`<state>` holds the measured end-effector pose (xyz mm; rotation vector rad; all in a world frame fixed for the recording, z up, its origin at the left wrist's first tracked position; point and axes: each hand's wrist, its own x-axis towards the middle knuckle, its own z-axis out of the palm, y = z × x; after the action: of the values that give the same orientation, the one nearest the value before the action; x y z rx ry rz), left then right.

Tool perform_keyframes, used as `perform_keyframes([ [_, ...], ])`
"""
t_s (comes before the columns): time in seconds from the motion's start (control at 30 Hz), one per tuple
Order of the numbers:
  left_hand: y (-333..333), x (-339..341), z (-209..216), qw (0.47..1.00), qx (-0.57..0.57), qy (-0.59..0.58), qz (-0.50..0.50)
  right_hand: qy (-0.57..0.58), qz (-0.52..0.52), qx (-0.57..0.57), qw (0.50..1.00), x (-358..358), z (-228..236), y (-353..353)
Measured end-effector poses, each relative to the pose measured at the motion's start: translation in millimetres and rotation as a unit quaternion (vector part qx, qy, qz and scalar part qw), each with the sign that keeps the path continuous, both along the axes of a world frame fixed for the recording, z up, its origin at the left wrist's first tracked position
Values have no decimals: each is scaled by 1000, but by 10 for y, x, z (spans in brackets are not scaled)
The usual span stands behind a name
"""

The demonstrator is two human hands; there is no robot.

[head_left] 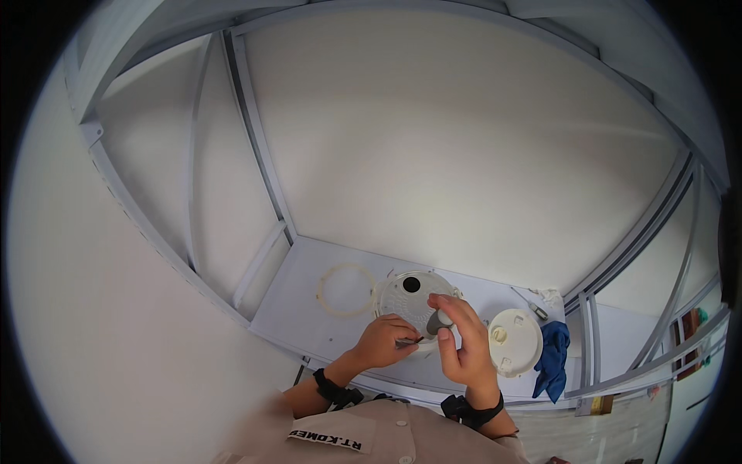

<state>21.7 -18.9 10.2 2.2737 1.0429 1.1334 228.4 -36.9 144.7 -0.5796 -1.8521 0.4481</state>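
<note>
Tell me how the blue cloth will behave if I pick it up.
The blue cloth will probably be floppy and sag from the fingers, since it lies crumpled in loose folds. It looks unlikely to roll, being a soft, irregular heap. Pulled leftward, it may drag over the round white lid right beside it.

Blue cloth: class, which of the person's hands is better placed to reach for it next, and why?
Probably the right hand: it is nearer the blue cloth, though it appears to hold a grey object. The left hand is farther away, beyond the right one.
</note>
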Motion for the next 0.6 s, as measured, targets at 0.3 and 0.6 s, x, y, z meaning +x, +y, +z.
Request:
perform_keyframes([
  [0.3, 14, -8, -6, 1000, 1, -5, -10, -21, -60, -6, 998, 107, -123, -5],
  [0.6, 5, 4, -6, 1000, -19, -13, 9, -17, -48, 27, 998, 14, 24, -5],
])
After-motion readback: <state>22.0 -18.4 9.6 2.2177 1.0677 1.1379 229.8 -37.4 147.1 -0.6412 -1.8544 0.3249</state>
